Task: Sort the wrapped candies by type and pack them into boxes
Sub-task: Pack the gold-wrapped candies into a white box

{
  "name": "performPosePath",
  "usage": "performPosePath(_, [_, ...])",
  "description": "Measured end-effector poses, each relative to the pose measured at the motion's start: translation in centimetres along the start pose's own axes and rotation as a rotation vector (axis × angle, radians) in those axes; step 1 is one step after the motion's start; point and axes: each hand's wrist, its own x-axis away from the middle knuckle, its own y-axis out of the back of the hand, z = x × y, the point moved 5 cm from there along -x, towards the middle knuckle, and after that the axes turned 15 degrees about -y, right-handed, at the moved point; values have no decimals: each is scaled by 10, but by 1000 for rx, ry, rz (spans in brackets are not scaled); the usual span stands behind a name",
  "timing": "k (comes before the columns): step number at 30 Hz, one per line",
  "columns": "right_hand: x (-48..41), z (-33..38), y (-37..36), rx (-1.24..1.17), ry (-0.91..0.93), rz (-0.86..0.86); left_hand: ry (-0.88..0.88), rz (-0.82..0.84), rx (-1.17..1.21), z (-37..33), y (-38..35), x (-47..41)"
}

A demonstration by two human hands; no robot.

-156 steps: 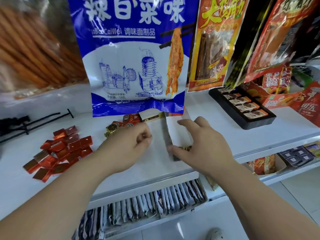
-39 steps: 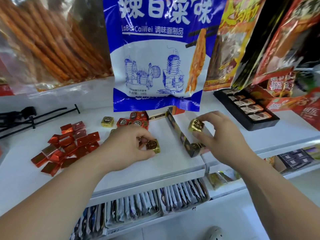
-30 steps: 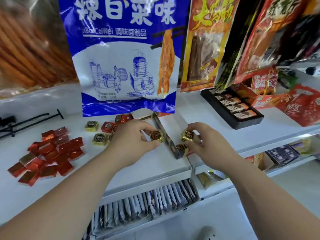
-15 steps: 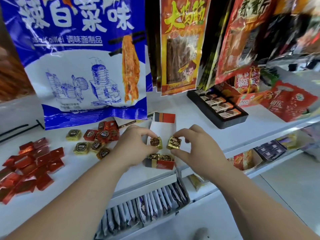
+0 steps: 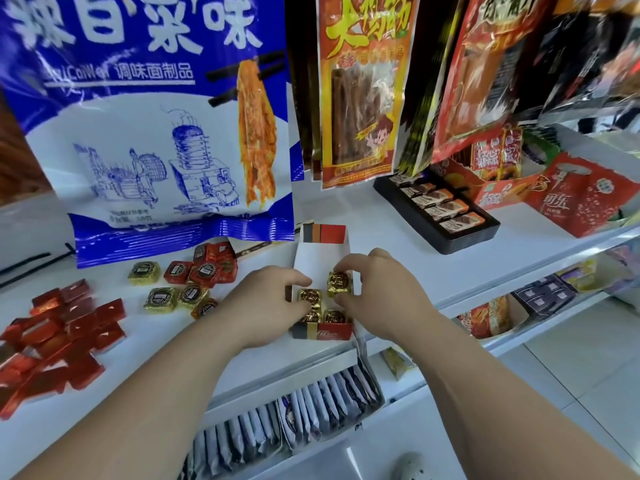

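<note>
Centrally, two bare hands work over a small open box [image 5: 322,258] lying flat on a white shelf [image 5: 398,244]; the box is thin card, white inside, with red, orange and dark stripes on its end walls. The right hand [image 5: 384,289] pinches a gold candy [image 5: 339,282] between thumb and curled fingertips, at the box's right side; the left hand [image 5: 266,303], fingers likewise curled, pinches a second gold candy [image 5: 310,296] just beside it on the left. Two more gold sweets [image 5: 334,317] sit side by side at the box's near end.

Each piece is a small rounded square in crinkled foil with a dark round label on top; they look light and firm, though the foil is probably slick and easily dented, so a fingertip pinch on opposite edges suits them. The card box likely slides or flexes under a push.

To the left lie loose gold pieces [image 5: 161,299], red-wrapped ones [image 5: 207,271] with the same round label, and a heap of flat red foil squares [image 5: 62,327]; a blue snack bag [image 5: 156,133] hangs behind.
</note>
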Motion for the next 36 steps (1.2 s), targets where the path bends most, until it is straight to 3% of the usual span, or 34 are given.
performPosePath(9, [0,-6,-10,-28,14,301,-40,114,14,-2,5,22])
performPosePath(14, [10,-10,-3,-41,37,378,-21,18,40,3,2,21])
performPosePath(19, [9,-16,-2,45,57,269,-52,-36,103,0,-9,17])
performPosePath(24, [15,1,8,196,121,-85,-138,-63,132,-8,-10,21])
performPosePath(27, [24,26,-2,232,218,-184,-119,-105,40,4,11,30])
performPosePath(31, [37,64,-27,169,360,-193,-43,-268,-69,31,59,58])
performPosePath(34, [50,95,-52,197,474,-112,18,-473,-131,56,95,83])
performPosePath(36, [61,113,-75,252,562,-39,55,-512,-229,78,108,97])
